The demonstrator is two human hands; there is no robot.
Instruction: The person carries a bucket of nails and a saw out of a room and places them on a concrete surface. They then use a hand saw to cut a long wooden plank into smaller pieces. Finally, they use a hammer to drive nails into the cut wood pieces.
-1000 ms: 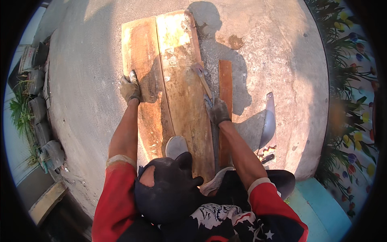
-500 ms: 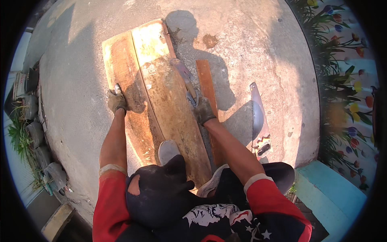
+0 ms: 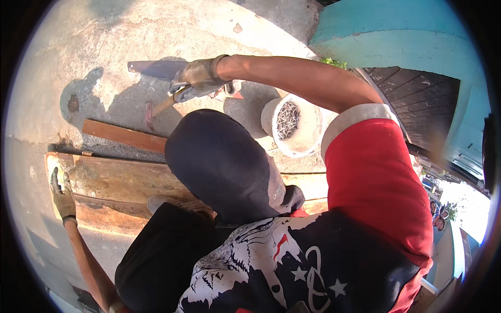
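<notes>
My right hand, in a dirty work glove, is closed round the wooden handle of a hammer with a worn reddish head. It is over the concrete, beside a hand saw whose handle end is partly hidden by the hand. At the left, my gloved left hand rests at the end of two old wooden boards lying side by side, thumb and finger apart. My shoe is on the boards. My knee hides part of them.
A white bucket with nails stands near my right forearm. A narrow brown plank lies alongside the boards. Behind my right arm are a turquoise ledge and a dark slatted surface. Another person shows far right.
My view has swung to the right, bringing the bucket into sight. My right hand has carried the hammer away from the boards towards the saw. My left hand has shifted to the boards' end.
</notes>
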